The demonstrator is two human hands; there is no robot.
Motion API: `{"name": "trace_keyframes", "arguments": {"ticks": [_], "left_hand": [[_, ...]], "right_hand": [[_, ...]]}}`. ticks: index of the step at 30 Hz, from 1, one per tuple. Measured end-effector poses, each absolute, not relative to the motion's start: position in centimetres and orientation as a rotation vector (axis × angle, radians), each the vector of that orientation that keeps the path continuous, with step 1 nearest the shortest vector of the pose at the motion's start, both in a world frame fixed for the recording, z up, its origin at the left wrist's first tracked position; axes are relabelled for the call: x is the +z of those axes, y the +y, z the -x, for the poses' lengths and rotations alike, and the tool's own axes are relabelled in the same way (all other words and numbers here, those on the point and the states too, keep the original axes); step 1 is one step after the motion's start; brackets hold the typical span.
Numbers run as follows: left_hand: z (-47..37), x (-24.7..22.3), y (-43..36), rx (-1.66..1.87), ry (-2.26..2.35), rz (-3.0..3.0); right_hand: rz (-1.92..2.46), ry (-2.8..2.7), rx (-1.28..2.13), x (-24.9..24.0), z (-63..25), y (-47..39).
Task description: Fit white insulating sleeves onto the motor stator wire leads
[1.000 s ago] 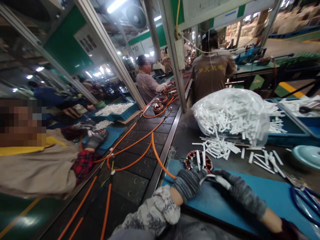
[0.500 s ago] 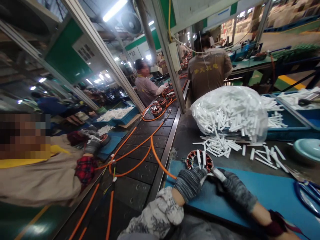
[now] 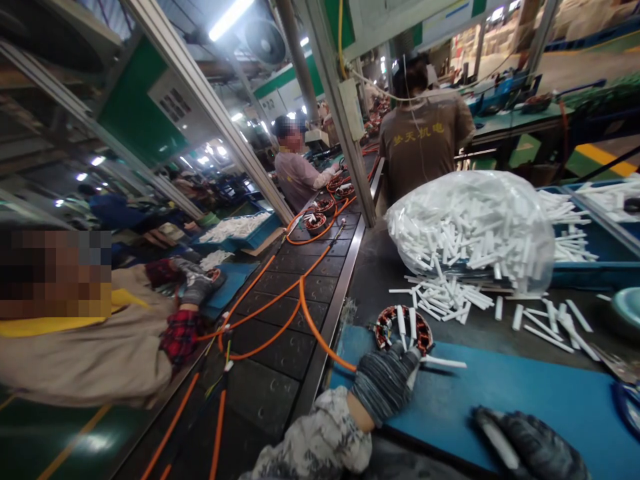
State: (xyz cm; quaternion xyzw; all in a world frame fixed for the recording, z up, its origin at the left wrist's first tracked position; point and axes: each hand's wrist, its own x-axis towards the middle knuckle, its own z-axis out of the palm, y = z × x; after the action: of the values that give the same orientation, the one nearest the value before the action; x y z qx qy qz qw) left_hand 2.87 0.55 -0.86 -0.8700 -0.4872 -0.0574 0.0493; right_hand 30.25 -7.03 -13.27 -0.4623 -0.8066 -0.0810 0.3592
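A ring-shaped motor stator point(image 3: 383, 327) with copper-coloured windings rests at the far edge of a blue mat point(image 3: 510, 373). White sleeves point(image 3: 401, 323) stick up from its middle. My left hand point(image 3: 385, 380), in a grey striped glove, grips the stator's near side, its fingertips partly hidden. Beside those fingers, a thin white tube point(image 3: 445, 362) juts right from the ring over the mat. Low on the right, my gloved right hand point(image 3: 535, 443) hovers near the mat's front, apart from the stator. It is motion-smeared, with a white strip along its thumb side; I cannot tell whether that is a covering or something held.
Loose white tubes point(image 3: 450, 297) lie behind the stator, before a clear bag point(image 3: 470, 227) of them. Scissors point(image 3: 625, 400) and a pale bowl point(image 3: 627, 307) are at right. Orange cables point(image 3: 315, 327) run along the conveyor point(image 3: 270, 333) at left; a co-worker point(image 3: 75, 353) sits beyond it.
My right hand has left the stator and moved down and right, towards me. The white tube jutting right from the stator now shows. My left hand has stayed on the ring.
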Motion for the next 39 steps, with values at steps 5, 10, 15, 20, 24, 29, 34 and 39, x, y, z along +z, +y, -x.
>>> {"name": "trace_keyframes", "arguments": {"ticks": [5, 10, 15, 20, 24, 29, 34, 39], "left_hand": [[-2.9, -1.0, 0.4, -0.254, -1.451, 2.579], [-2.9, -1.2, 0.3, -0.327, -1.415, 2.554], [-2.9, -1.6, 0.2, -0.337, -1.412, 2.522], [-2.9, -1.7, 0.1, -0.324, -1.408, 2.509], [-2.9, -1.8, 0.1, -0.343, -1.41, 2.506], [-2.9, -1.8, 0.1, -0.322, -1.424, 2.513], [-3.1, -1.3, 0.1, -0.241, -1.433, 2.527], [-2.9, -1.5, 0.0, -0.187, -1.407, 2.514]], "right_hand": [[1.147, -2.058, -0.369, -12.1, -30.3, -6.4], [1.064, -2.095, -0.464, -10.4, -29.9, -5.8], [1.025, -2.124, -0.528, -9.4, -29.8, -5.3], [1.015, -2.146, -0.576, -9.8, -30.0, -5.7], [1.071, -2.137, -0.534, -10.3, -29.9, -6.1], [1.077, -2.083, -0.502, -10.0, -29.7, -6.0], [1.02, -2.131, -0.499, -8.4, -29.5, -5.5], [1.025, -2.135, -0.594, -7.2, -29.0, -5.4]]}}
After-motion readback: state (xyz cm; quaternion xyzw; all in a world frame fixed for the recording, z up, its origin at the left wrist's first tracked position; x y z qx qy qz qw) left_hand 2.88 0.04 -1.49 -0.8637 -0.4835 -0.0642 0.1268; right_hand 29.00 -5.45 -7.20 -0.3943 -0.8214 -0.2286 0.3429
